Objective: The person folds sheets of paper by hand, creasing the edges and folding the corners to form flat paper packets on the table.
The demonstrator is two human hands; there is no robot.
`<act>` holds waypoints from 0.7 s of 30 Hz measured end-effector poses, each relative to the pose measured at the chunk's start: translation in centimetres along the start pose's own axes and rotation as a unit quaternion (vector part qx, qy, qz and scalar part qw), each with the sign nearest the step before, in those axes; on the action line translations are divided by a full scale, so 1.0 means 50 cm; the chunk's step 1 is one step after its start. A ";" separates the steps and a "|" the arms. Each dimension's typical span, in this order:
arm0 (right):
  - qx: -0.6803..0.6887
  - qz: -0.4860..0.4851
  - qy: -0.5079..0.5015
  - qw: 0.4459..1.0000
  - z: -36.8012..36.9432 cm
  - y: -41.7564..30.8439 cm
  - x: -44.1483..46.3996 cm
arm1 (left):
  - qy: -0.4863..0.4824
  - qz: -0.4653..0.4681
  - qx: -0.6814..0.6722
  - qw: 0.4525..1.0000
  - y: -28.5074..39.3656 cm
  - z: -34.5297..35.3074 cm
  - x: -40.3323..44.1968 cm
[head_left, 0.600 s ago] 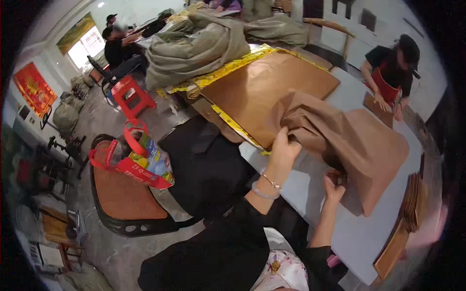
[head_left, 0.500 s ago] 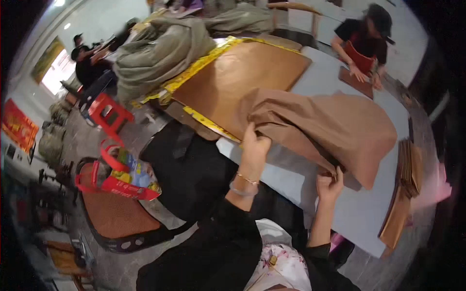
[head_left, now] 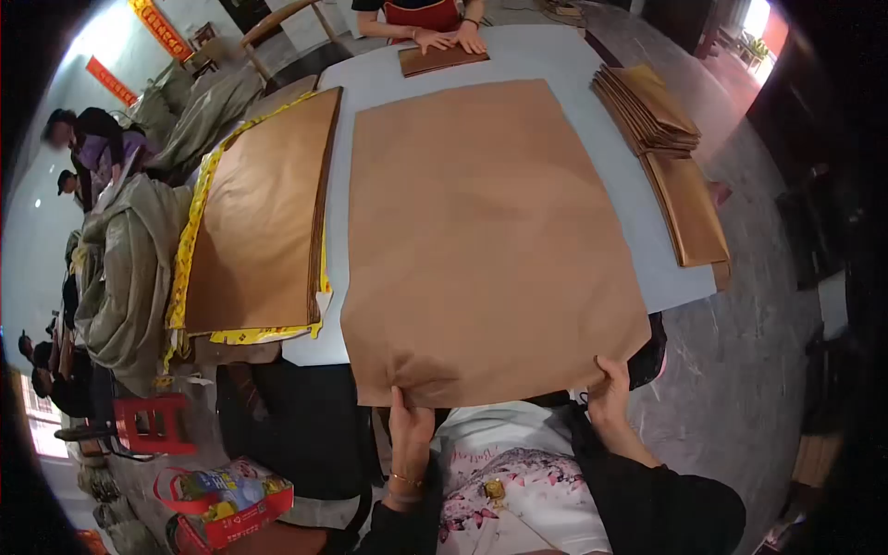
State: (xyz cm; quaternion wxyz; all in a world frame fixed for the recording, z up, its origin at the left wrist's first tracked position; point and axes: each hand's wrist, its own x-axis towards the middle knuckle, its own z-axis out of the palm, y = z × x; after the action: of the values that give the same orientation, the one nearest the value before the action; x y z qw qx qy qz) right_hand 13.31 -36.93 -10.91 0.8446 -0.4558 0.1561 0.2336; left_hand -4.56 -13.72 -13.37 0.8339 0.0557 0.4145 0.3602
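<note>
A large sheet of brown paper (head_left: 481,240) lies spread over the white table (head_left: 610,176), its near edge reaching past the table toward my body. My left hand (head_left: 410,430) pinches that edge near its left corner, where the paper is creased. Near the right corner, my right hand (head_left: 609,393) grips the same edge between thumb and fingers. To the left of the sheet rests a stack of flat brown paper (head_left: 264,213) on yellow wrapping (head_left: 192,240).
Folded brown paper pieces (head_left: 647,111) are piled along the table's right side. Across the table, a person's hands (head_left: 449,39) press on a folded brown piece (head_left: 444,60). A red stool (head_left: 157,424) and a red bag (head_left: 245,527) stand at lower left.
The sheet was bunched and lifted over the stack and table; now it is spread flat in front of me. Both hands still hold its edge. My view has turned to the right.
</note>
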 end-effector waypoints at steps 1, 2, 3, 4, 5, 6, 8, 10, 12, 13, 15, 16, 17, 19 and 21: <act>0.002 -0.004 0.005 1.000 0.003 0.000 0.005 | -0.003 -0.005 0.003 1.000 -0.002 0.003 0.003; 0.022 -0.030 -0.006 0.999 0.013 0.002 0.018 | -0.011 0.008 0.024 1.000 -0.003 0.009 0.008; 0.040 -0.056 -0.017 0.997 0.022 -0.001 0.027 | -0.019 0.020 0.043 0.999 -0.002 0.015 0.011; 0.042 -0.056 -0.016 0.997 0.027 -0.010 0.039 | -0.019 0.019 0.046 0.999 -0.001 0.026 0.016; 0.068 -0.048 -0.039 0.996 0.031 -0.019 0.053 | -0.009 0.001 0.018 1.000 0.003 0.042 0.021; 0.094 -0.039 -0.062 0.993 0.031 -0.025 0.065 | 0.002 -0.016 -0.010 1.000 0.008 0.050 0.025; 0.092 -0.046 -0.049 0.993 0.006 -0.021 0.095 | -0.061 0.015 0.050 0.997 -0.001 -0.022 0.069; 0.053 -0.058 -0.036 0.996 -0.003 -0.025 0.105 | -0.125 0.045 0.108 0.985 -0.002 -0.036 0.069; 0.021 -0.074 -0.023 0.997 0.003 -0.030 0.095 | -0.123 0.011 0.082 0.989 -0.008 -0.042 0.052; 0.003 -0.087 -0.011 0.996 0.006 -0.032 0.087 | -0.122 0.007 0.083 0.989 -0.008 -0.042 0.046; 0.007 -0.090 0.013 0.996 -0.006 -0.024 0.086 | -0.037 -0.029 0.046 0.998 -0.009 -0.037 0.037; 0.012 -0.091 0.032 0.995 -0.013 -0.024 0.084 | -0.035 -0.036 0.049 0.998 -0.008 -0.031 0.031; 0.012 -0.091 0.040 0.995 -0.017 -0.024 0.082 | -0.007 -0.036 0.027 0.999 -0.005 -0.024 0.025; 0.007 -0.082 0.074 0.994 -0.022 -0.027 0.081 | 0.024 -0.040 0.008 0.999 0.000 -0.024 0.027; -0.005 -0.078 0.080 0.994 -0.023 -0.040 0.079 | 0.022 -0.036 0.003 0.999 0.007 -0.036 0.037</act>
State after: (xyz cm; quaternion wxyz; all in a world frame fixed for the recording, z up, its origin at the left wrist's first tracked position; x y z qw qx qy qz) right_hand 17.64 -37.86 -12.00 0.8426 -0.4882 0.1859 0.1309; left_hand -5.32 -12.65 -15.61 0.8369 0.0353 0.4353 0.3299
